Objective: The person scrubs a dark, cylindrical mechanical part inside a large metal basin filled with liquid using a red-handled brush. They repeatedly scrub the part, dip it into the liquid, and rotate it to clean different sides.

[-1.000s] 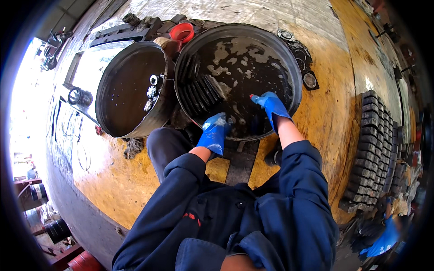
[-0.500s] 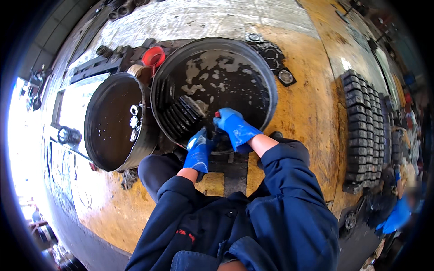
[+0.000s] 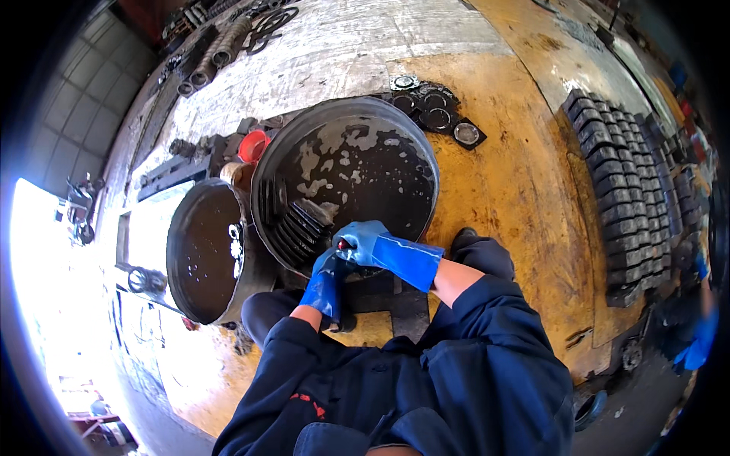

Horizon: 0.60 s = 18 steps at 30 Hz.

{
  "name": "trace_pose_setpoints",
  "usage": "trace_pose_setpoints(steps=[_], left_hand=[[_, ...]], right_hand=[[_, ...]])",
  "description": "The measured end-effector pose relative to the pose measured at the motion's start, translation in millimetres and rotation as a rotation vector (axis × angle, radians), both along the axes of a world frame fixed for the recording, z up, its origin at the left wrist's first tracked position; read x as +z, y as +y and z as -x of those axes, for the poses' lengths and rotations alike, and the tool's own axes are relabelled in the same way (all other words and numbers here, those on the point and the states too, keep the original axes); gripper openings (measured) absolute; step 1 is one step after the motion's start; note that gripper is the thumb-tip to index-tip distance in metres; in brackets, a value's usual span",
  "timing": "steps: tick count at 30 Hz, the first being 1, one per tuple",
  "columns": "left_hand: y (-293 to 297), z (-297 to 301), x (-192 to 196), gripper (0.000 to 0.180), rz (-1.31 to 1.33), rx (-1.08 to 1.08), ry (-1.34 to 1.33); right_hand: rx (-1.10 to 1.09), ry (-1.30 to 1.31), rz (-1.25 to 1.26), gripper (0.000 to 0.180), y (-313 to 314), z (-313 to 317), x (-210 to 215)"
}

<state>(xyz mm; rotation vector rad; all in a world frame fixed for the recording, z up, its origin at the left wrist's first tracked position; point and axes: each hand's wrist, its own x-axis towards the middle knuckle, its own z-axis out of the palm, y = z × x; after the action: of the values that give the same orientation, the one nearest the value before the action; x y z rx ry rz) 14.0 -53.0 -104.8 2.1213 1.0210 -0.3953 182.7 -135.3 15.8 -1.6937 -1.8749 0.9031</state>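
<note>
A stained yellow floor [image 3: 525, 243] spread under and to the right of the grip, giving way to a pale, scuffed stretch farther beyond it; a panelled wall [image 3: 87, 99] rose far off to the left, and bright light washed in nearer on that same side. Well to the right of the grip stood rows of stacked dark blocks [image 3: 620, 194], with a blue-gloved co-worker [image 3: 693, 349] blurred at the edge. The right grip [image 3: 359, 242], in a blue glove, was closed around a small red-ended thing [image 3: 344, 245], most of it hidden by the fingers. The left grip [image 3: 327, 275], gloved alike, met it just below; how far its fingers were closed, or on what, could not be told. Both were at the near rim of a wide round tub [image 3: 342, 109], whose dark liquid [image 3: 380, 194] bore pale patches of foam beyond the grip. Ribbed black slabs [image 3: 289, 234] leaned in a row inside it, just left of the grip. Farther left, a smaller drum [image 3: 251, 262] held brown liquid and some shiny parts [image 3: 236, 243]; a red bucket [image 3: 253, 144] sat beyond, between the two vessels.
</note>
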Motion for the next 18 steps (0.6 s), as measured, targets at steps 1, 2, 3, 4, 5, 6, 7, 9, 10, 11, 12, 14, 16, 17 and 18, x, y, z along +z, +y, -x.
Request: trace_pose_setpoints(steps=[1,2,3,4,5,6,7,9,10,11,12,14,16,17,18], left_hand=[[42.7,70.8,-69.8,0.049,0.011,0.208,-0.182],[87.7,169.8,-104.4,0.047,-0.028,0.399,-0.368],[103.2,199.6,-116.1,0.047,-0.081,0.357,-0.318],[86.4,152.0,-131.4,0.044,-0.027,0.297,-0.29],[74.4,111.9,-138.2,0.041,0.022,0.252,-0.267],[72.9,121.7,-126.0,0.038,0.01,0.272,-0.217],[64.9,93.2,-118.1,0.036,0.043,0.238,-0.198],[48.6,45.2,-80.0,0.036,0.07,0.187,-0.134],[42.5,30.7,-53.7,0.036,0.072,0.178,-0.099],[39.7,20.7,-27.6,0.037,0.064,0.179,-0.07],[39.3,15.5,-2.3,0.037,0.046,0.185,-0.044],[39.2,8.0,42.1,0.038,-0.03,0.167,0.032],[32.4,-32.9,120.5,0.037,-0.246,-0.087,0.286],[50.3,-11.6,101.0,0.037,-0.391,-0.043,0.139],[67.6,8.7,81.1,0.037,-0.537,-0.002,-0.012]], right_hand=[[0.117,0.044,-0.028,0.031,27.9,22.8,22.1],[0.229,0.116,-0.102,0.035,52.5,58.4,47.6],[0.257,0.137,-0.098,0.039,55.2,60.8,55.7],[0.2,0.105,-0.017,0.043,42.8,32.7,46.6],[0.129,0.051,0.077,0.053,33.1,10.5,39.6],[0.152,0.009,0.04,0.05,34.4,14.9,44.2],[0.135,-0.055,0.112,0.045,30.0,4.3,41.7],[0.079,-0.091,0.201,0.035,27.6,-6.9,30.7],[-0.004,-0.08,0.219,0.034,25.9,-10.0,36.4],[-0.064,-0.133,0.246,0.034,32.3,-8.0,31.6],[-0.112,-0.184,0.263,0.035,41.6,-2.1,28.0],[-0.131,-0.167,0.276,0.035,44.2,-1.0,34.9],[-0.213,-0.286,0.304,0.035,39.8,-7.1,48.2],[-0.205,-0.307,0.305,0.035,40.1,-4.3,49.4],[-0.201,-0.332,0.308,0.035,41.4,-2.5,48.9]])
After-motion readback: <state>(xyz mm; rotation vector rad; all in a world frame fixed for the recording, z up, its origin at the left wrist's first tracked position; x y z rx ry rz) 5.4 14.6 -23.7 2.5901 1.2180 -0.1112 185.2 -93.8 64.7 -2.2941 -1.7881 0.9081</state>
